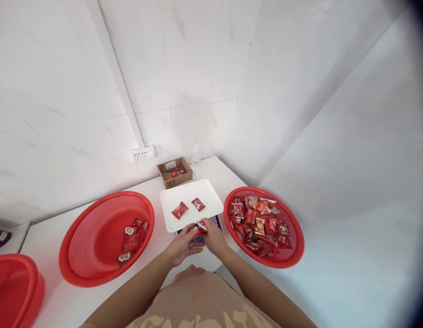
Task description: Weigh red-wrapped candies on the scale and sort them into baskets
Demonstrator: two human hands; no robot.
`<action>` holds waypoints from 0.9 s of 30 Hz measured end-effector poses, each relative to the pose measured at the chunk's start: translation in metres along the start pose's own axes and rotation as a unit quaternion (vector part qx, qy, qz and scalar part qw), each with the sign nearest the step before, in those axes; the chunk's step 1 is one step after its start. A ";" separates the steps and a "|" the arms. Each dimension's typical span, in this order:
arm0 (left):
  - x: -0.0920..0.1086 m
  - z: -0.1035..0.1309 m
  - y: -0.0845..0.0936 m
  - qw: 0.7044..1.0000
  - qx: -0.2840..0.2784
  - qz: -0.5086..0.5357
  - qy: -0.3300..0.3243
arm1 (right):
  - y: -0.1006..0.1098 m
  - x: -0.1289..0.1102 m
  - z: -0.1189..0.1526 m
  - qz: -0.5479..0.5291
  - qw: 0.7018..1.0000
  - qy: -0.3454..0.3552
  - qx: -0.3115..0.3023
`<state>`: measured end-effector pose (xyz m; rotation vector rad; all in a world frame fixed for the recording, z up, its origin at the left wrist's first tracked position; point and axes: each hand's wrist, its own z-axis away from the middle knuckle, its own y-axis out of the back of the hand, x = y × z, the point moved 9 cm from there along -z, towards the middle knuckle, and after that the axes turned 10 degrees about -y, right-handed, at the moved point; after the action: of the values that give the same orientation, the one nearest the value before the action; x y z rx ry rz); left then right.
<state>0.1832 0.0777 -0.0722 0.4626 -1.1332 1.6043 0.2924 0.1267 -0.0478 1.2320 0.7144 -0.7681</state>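
1 red packet [200, 229] sits at the near edge of the white tray [184, 191], clamped between the fingers of the left hand [180, 246] and the right hand [214, 237]. A light pinch at its edges should spare the wrapper, and keeping both wrists low should avoid nudging the 2 loose packets [179, 210] on the tray.

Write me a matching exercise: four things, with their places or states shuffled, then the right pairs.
1. White rectangular tray
2. Clear plastic bottle
3. White wall socket
4. Rightmost red plastic basket

A. Mounted on the wall
B. Heaped with wrapped packets
C. Carrying two separate red packets
D. Right of the brown cardboard box

Pairs: 1-C, 2-D, 3-A, 4-B
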 end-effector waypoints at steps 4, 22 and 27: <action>-0.011 -0.005 0.018 0.999 0.041 -0.003 0.008 | -0.030 -0.003 0.001 0.014 0.998 0.018 -0.060; 0.041 -0.023 0.069 0.972 0.126 -0.182 -0.074 | 0.051 0.055 -0.040 -0.095 0.988 -0.074 0.095; 0.042 -0.008 0.068 0.970 0.128 -0.192 -0.078 | 0.106 0.127 -0.022 0.109 0.969 -0.158 0.153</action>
<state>0.1086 0.1087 -0.0732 0.9336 -0.8862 1.3904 0.4498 0.1496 -0.0984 1.3969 0.1982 -0.8851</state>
